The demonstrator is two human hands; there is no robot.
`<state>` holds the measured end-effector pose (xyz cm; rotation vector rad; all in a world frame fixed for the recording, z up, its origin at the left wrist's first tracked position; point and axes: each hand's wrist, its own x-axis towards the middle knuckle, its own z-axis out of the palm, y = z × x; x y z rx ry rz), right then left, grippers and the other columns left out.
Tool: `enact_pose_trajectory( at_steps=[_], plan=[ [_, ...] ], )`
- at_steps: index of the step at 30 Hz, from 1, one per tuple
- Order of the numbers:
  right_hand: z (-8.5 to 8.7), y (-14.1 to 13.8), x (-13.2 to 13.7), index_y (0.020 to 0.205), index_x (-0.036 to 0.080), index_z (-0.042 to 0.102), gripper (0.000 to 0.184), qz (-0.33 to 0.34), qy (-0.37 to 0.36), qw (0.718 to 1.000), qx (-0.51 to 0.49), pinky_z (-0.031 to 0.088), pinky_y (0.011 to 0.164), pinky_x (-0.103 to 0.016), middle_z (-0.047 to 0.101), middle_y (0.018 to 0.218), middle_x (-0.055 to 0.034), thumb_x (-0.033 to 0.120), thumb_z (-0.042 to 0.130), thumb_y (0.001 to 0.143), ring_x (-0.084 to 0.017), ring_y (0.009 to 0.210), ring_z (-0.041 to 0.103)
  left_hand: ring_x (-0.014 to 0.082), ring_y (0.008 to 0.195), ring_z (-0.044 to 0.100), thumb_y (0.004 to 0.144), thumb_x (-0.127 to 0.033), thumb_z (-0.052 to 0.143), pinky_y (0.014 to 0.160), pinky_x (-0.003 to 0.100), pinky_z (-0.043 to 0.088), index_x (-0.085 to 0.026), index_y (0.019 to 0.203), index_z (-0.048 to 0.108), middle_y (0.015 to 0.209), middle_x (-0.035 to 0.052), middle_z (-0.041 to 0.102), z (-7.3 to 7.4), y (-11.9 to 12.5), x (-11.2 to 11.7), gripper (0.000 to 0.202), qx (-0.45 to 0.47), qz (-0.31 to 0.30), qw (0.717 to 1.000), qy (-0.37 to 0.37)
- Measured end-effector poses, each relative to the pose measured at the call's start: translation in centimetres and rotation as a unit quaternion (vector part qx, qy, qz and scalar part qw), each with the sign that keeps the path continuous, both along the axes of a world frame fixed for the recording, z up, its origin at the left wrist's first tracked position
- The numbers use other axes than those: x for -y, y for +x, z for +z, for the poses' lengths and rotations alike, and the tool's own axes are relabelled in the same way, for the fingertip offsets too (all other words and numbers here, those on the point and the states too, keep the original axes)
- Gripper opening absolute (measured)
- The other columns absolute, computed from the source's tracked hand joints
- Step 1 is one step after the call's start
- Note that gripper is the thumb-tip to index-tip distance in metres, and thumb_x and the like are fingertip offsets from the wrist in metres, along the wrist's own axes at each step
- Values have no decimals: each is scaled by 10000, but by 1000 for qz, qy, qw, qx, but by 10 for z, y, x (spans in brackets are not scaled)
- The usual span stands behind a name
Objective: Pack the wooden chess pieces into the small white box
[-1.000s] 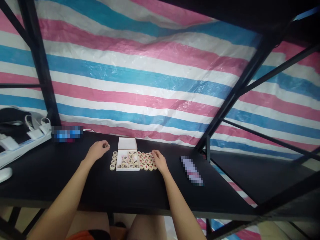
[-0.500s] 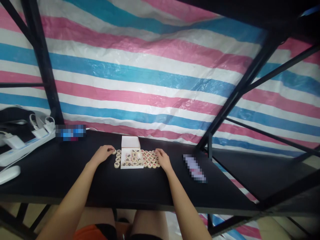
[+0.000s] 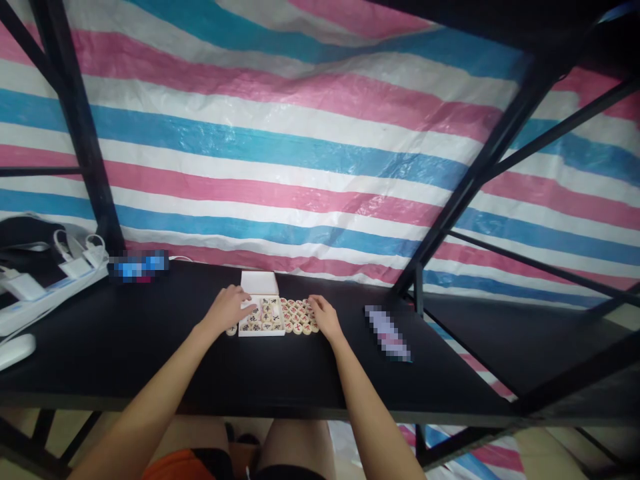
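Note:
A shallow white box (image 3: 262, 334) lies with its lid (image 3: 259, 283) raised at the back. Inside are several round wooden xiangqi pieces (image 3: 266, 318) with black characters. My left hand (image 3: 229, 312) reaches over the box's left side, its thumb and fingers closed around a xiangqi piece that is mostly hidden. One black-marked piece (image 3: 231, 330) shows on the table below that hand. To the box's right lie rows of red-marked xiangqi pieces (image 3: 297, 317). My right hand (image 3: 325, 318) rests at their right edge, fingers loosely bent and apart, touching them and covering some.
The black table (image 3: 280, 380) has a blurred-out flat object (image 3: 388, 332) on the right. A white power strip (image 3: 55, 297) with chargers and a white mouse-like object (image 3: 17, 351) sit at left. Dark metal posts (image 3: 450, 207) stand before a striped sheet (image 3: 270, 147).
My left hand has moved right, from the loose black-marked pieces to over the box, now hiding most of those pieces. My right hand stays by the red-marked ones. The view has shifted slightly.

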<state>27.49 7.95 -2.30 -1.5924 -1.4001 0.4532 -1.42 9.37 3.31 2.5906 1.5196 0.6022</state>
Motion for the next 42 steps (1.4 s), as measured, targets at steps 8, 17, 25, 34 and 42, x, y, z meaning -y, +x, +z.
enact_pose_trajectory(
  at_steps=[8, 17, 25, 34, 42],
  plan=[
    [2, 0, 1, 978, 211, 656, 340, 5, -10, 1000, -1, 444, 864, -324, 678, 965, -37, 429, 452, 815, -199, 917, 614, 301, 962, 572, 719, -287, 583, 813, 377, 380, -199, 859, 732, 960, 131, 678, 7, 35, -5, 222, -97, -24, 994, -33],
    [4, -1, 1, 977, 208, 656, 333, 11, -12, 1000, -1, 434, 867, -316, 675, 977, -36, 414, 453, 811, -189, 918, 610, 269, 851, 645, 708, -236, 565, 806, 381, 350, -201, 807, 728, 852, 98, 739, 21, 33, -6, 194, -135, -16, 987, -83],
    [3, 0, 0, 960, 217, 657, 313, 17, -12, 1000, 2, 430, 870, -320, 676, 953, -29, 410, 461, 810, -190, 918, 607, 258, 832, 657, 710, -173, 530, 804, 378, 341, -207, 772, 724, 801, 91, 746, 19, 28, -10, 207, -130, -19, 987, -93],
    [5, -1, 2, 939, 218, 661, 311, 12, -8, 1000, 2, 436, 854, -320, 681, 951, -29, 412, 460, 802, -193, 902, 612, 252, 842, 644, 716, -248, 565, 820, 349, 373, -207, 752, 701, 807, 66, 729, 27, 22, -9, 147, -70, -16, 996, -56],
    [5, -2, 2, 942, 215, 657, 307, 13, -17, 1000, -4, 430, 878, -327, 680, 970, -34, 415, 469, 805, -199, 924, 611, 159, 687, 560, 716, -360, 563, 647, 235, 426, -201, 965, 612, 795, -5, 643, 4, -65, -4, 300, 138, 33, 990, -21]
  ],
)
